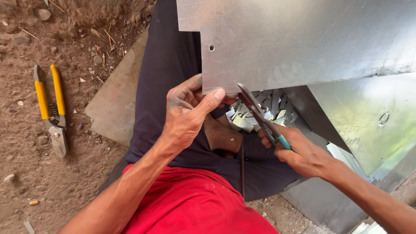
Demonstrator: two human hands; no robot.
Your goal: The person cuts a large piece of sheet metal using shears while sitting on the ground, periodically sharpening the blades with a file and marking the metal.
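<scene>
Outdoors, on bare dirt (26, 173): left hand (188, 115) fingers pinching metal sheet (294, 43), right hand (303, 154) fingers clenched round snips (260, 119).

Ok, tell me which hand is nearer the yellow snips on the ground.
Left. The left hand grips the metal sheet edge, right of the yellow snips. The right hand is farther right, holding teal snips.

Left hand (188, 112) pinches the near edge of the metal sheet (299, 39), thumb on top. Right hand (303, 154) grips teal-handled snips (260, 117), blades meeting that edge just right of the thumb. Cut metal scraps (260, 110) pile beneath, over the dark trousers (169, 69). Far left, yellow-handled snips (52, 110) lie on the dirt ground (26, 173).
</scene>
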